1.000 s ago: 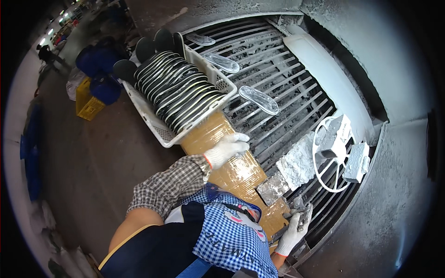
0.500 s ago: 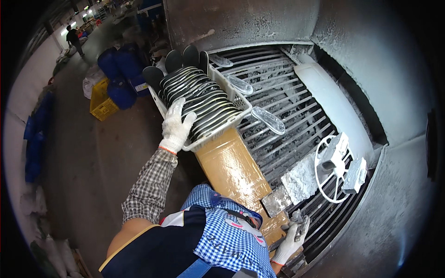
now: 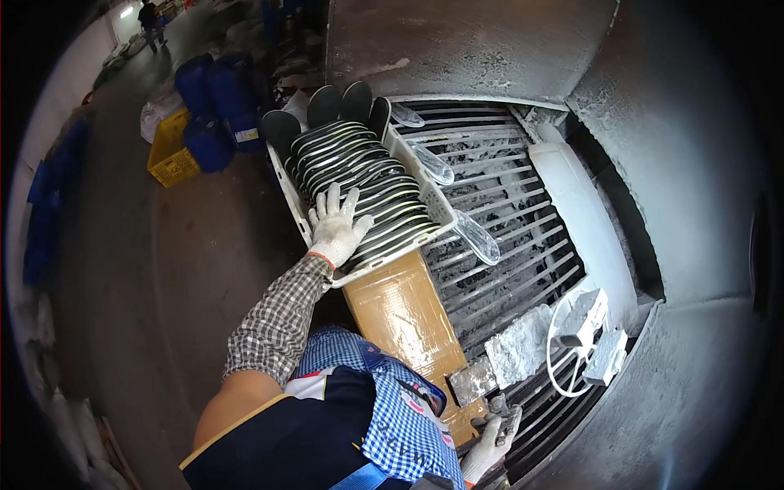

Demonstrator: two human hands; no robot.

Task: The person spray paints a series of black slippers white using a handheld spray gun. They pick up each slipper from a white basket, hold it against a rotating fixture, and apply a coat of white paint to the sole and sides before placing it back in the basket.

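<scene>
My left hand [image 3: 337,229], in a white knit glove, lies with fingers spread on the near left end of a row of black shoe soles [image 3: 357,171] with pale edges. They stand packed on edge in a white plastic basket [image 3: 425,238]; several more soles [image 3: 324,107] stick up at its far end. My right hand [image 3: 485,451], also gloved, is closed around a grey metal spray gun [image 3: 505,418] at the lower right, above the bars. Part of its grip is hidden. Beside the basket, shiny sole-shaped pieces [image 3: 477,237] rest on the metal grate [image 3: 523,219].
A tape-covered cardboard box [image 3: 404,306] lies between me and the grate. On the right stands a white spoked wheel [image 3: 559,380] carrying two coated blocks [image 3: 606,357]. Coated metal walls [image 3: 457,49] enclose the grate. Blue drums [image 3: 207,143] and a yellow crate [image 3: 169,147] stand far left; a person [image 3: 152,23] is beyond.
My left hand has moved slightly right and further onto the soles, its fingers still spread. My right hand keeps the spray gun near the bars. The whole view has shifted a little.
</scene>
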